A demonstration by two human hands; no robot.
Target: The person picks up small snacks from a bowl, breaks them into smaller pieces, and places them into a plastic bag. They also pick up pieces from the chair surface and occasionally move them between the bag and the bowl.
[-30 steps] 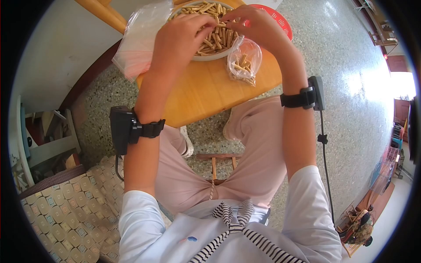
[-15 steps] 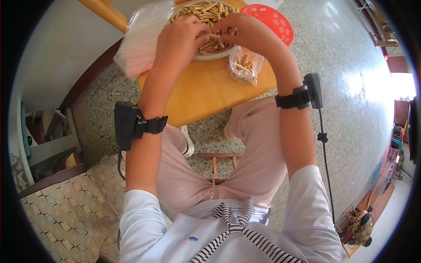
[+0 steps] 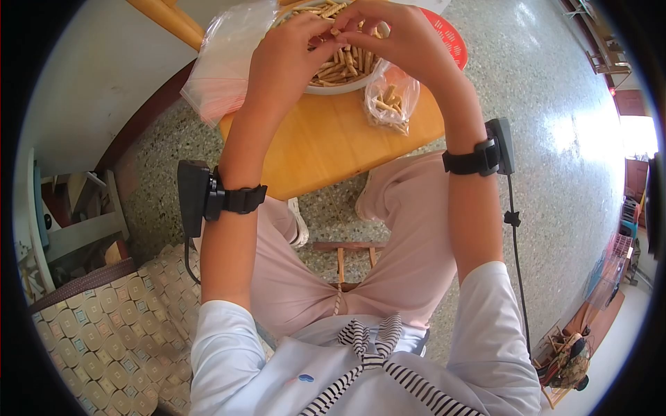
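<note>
Above a white bowl [image 3: 333, 89] heaped with short tan sticks [image 3: 343, 66], my two hands meet at the fingertips. My left hand [image 3: 291, 59] is closed in a pinch, thumb against fingers, at a small tan stick piece [image 3: 336, 32]. My right hand [image 3: 399, 41] pinches at the same spot, with its thumb near the left thumb. Another pale piece [image 3: 383, 29] shows within the curled fingers of the right hand. Just below that hand, a clear plastic bag [image 3: 394, 104] with several tan sticks inside stands open on the wooden stool top [image 3: 326, 145].
A stack of clear zip bags [image 3: 225, 66] lies left of the bowl, overhanging the stool edge. A red perforated basket [image 3: 451, 41] is partly hidden behind the right hand. A patterned cushion [image 3: 111, 340] lies at lower left. Cables hang from both forearm straps.
Both hands have risen slightly off the heap, and their fingertips have come together. The stick that spanned between them now shows only as a short piece at the fingertips.
</note>
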